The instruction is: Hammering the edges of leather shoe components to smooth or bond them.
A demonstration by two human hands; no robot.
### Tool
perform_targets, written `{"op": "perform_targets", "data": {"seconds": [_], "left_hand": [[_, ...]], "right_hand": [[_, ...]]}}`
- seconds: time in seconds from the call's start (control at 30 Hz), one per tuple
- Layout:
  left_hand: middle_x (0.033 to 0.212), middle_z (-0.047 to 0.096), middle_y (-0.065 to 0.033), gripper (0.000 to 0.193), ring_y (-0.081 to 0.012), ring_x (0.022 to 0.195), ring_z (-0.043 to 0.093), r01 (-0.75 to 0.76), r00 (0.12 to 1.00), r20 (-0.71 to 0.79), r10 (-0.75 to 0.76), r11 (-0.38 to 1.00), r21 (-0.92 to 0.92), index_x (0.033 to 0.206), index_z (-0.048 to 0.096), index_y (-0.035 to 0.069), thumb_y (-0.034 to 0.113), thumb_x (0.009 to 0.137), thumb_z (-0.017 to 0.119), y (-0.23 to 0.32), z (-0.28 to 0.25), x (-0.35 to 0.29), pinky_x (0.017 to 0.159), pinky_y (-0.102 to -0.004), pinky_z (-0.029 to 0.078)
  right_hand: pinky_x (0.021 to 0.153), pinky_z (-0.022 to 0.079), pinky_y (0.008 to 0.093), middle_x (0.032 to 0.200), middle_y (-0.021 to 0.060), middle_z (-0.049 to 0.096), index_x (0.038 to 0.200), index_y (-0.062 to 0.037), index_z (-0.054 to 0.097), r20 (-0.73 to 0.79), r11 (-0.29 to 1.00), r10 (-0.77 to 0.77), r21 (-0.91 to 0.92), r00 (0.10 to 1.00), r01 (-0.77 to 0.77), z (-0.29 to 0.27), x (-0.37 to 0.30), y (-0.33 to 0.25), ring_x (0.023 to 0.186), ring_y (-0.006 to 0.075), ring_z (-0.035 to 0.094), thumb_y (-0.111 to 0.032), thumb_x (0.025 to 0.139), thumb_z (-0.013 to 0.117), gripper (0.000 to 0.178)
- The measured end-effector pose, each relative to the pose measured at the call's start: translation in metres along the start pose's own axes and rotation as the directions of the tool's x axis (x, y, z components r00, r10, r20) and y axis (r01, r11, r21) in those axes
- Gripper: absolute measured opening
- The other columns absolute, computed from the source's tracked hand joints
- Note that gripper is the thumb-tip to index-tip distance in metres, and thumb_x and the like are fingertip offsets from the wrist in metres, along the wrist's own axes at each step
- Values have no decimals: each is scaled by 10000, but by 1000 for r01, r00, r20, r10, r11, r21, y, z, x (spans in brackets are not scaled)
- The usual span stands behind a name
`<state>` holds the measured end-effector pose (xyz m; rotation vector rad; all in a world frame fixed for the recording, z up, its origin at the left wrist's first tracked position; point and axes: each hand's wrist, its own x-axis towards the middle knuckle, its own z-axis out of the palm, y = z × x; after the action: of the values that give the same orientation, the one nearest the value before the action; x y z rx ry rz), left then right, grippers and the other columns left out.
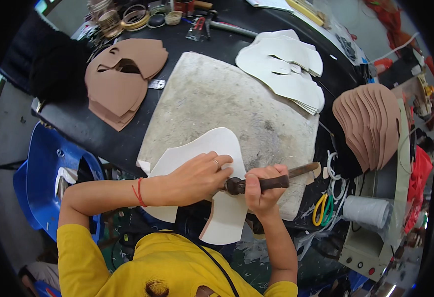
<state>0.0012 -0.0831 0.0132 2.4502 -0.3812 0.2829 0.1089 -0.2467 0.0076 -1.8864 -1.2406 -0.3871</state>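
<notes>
A white cut shoe-upper piece point(197, 148) lies on the pale, stained work board point(202, 89), its lower flaps hanging over the near edge. Brown shows along one flap's edge. My left hand point(202, 173) rests on this piece with its fingers bent; whether they pinch anything is hidden. Closed around a hammer point(271, 183), my right hand point(264, 190) keeps the dark round head low over the white piece beside my left fingertips. The wooden handle points off to the right. I cannot tell whether the head touches the piece.
Stacked brown pieces point(120, 84) lie left of the board, white pieces point(283, 69) on its far right corner. More brown pieces point(368, 126) fan out at the right. Scissors point(323, 208) with yellow and green handles hang nearby. A blue bin point(43, 173) stands at the left; tape rolls point(135, 17) sit behind.
</notes>
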Motion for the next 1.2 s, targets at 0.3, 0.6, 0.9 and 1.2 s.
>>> {"op": "perform_targets", "data": {"seconds": [0.3, 0.6, 0.9, 1.2], "left_hand": [[805, 555, -145, 111, -329, 769, 558, 222, 974, 21, -225, 937, -271, 728, 590, 13, 34, 630, 639, -6, 2, 27, 662, -369, 449], [867, 584, -167, 153, -367, 810, 559, 1, 993, 117, 11, 995, -98, 844, 589, -29, -51, 694, 574, 11, -8, 29, 686, -405, 456], [823, 562, -71, 149, -250, 805, 523, -478, 861, 303, 408, 852, 212, 793, 592, 55, 41, 648, 560, 9, 0, 59, 703, -372, 411], [882, 587, -105, 69, -291, 830, 536, -206, 978, -17, 206, 978, 32, 814, 603, 14, 0, 750, 582, 22, 26, 32, 751, -365, 443]], "right_hand": [[533, 326, 352, 499, 76, 442, 497, -117, 491, -263, 993, -67, 73, 962, 90, 24, 19, -15, 441, 240, 382, -246, 703, 670, 302], [565, 341, 370, 430, 101, 393, 477, -69, 465, -308, 997, -81, -6, 948, 83, 18, 13, -5, 402, 282, 389, -316, 749, 615, 397], [559, 326, 347, 476, 71, 450, 509, -90, 491, -385, 999, 38, 8, 922, -38, -41, -9, -12, 429, 253, 418, -261, 745, 671, 343], [667, 325, 347, 595, 23, 563, 600, -89, 529, -473, 984, 125, -55, 872, -171, -33, -47, -4, 524, 217, 498, -189, 782, 605, 221]]}}
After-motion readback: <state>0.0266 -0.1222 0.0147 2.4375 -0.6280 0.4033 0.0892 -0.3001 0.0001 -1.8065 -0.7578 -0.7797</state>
